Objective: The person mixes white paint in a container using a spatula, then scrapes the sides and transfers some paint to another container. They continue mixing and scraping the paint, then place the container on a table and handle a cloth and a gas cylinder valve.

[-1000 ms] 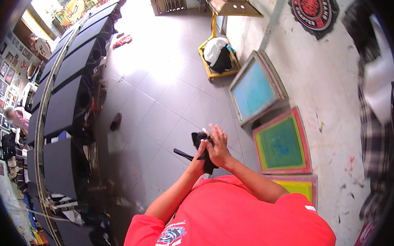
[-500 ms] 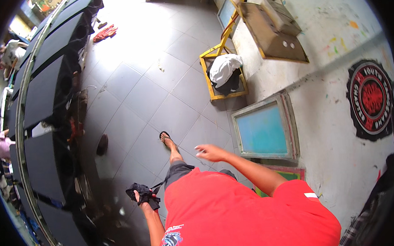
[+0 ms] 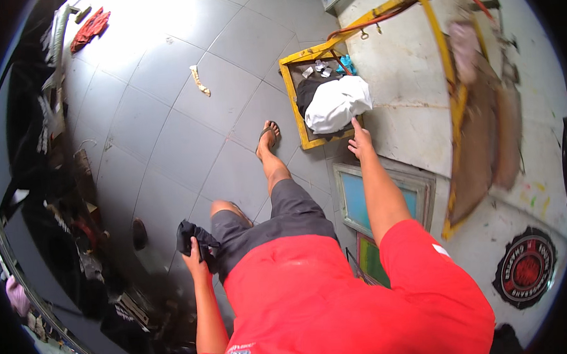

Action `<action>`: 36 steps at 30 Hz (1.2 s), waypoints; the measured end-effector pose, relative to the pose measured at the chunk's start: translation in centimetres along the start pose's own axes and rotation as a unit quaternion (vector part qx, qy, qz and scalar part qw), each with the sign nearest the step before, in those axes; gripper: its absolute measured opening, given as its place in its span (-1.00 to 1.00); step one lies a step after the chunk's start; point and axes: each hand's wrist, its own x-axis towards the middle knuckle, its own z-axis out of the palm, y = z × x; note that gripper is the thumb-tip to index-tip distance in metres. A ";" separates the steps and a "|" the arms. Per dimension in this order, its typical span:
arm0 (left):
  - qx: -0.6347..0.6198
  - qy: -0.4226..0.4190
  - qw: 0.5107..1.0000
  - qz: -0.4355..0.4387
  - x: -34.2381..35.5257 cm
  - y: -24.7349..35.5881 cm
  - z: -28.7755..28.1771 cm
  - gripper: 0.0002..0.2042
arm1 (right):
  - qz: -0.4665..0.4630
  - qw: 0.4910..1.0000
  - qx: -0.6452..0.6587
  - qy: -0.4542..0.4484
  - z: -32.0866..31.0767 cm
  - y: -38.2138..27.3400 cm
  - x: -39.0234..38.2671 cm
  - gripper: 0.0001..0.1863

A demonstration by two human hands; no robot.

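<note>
Down at my left side, my left hand [image 3: 194, 254] is closed on a bunched black cloth [image 3: 197, 236]. My right arm reaches forward, and my right hand [image 3: 360, 141] has its fingers apart with nothing in them. Its fingertips come close to a heaped white cloth [image 3: 337, 104]; whether they touch it I cannot tell. The white cloth lies on dark fabric [image 3: 305, 95] in a yellow-framed tray [image 3: 304, 138]. Behind it, in the same tray, are crumpled pale scraps [image 3: 321, 67] and a bright blue scrap [image 3: 347, 64].
A yellow frame [image 3: 440, 37] and a brown board [image 3: 481, 143] stand on the right by the wall. Blue-meshed framed screens [image 3: 356, 198] lean below the tray. Dark racks [image 3: 35, 207] line the left. A pale strip [image 3: 199, 81] and a red cloth [image 3: 90, 30] lie on the tiles.
I have stepped closer to the yellow-framed tray. My right hand has stretched forward to the white cloth. My left hand still grips the black cloth.
</note>
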 end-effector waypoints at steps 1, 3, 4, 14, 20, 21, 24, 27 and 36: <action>-0.022 -0.011 0.999 0.029 0.9 0.3 1.4 -0.71 | -0.010 1.000 0.002 0.008 1.6 -2.1 1.3 0.05; 0.011 -0.003 0.998 0.055 2.7 1.6 5.4 -0.73 | -0.008 0.999 0.009 0.036 3.8 -4.9 5.6 0.13; 0.026 0.000 0.997 0.068 3.9 2.4 7.2 -0.74 | 0.011 0.998 0.017 0.058 4.5 -5.7 7.7 0.15; 0.282 -0.168 0.945 0.010 13.5 6.4 19.5 -0.74 | -0.078 0.973 0.025 0.215 7.4 -5.7 19.7 -0.25; 0.288 -0.212 0.934 -0.026 16.0 8.0 21.2 -0.67 | -0.200 0.942 0.188 0.191 7.4 -6.0 15.0 -0.48; 0.277 -0.216 0.936 -0.032 16.3 8.6 21.8 -0.67 | -0.211 0.940 0.201 0.177 7.2 -6.3 13.0 -0.53; 0.281 -0.242 0.924 -0.089 17.8 8.9 23.7 -0.65 | -0.270 0.953 0.069 0.119 8.5 -7.1 4.1 -0.58; 0.248 -0.300 0.913 -0.120 17.7 9.4 28.4 -0.49 | -0.186 0.974 -0.109 -0.073 10.9 -7.4 -4.8 -0.61; 0.062 -0.289 0.908 -0.297 19.2 5.9 31.9 -0.31 | -0.149 0.853 -0.245 -0.436 16.5 -4.5 -5.5 -0.60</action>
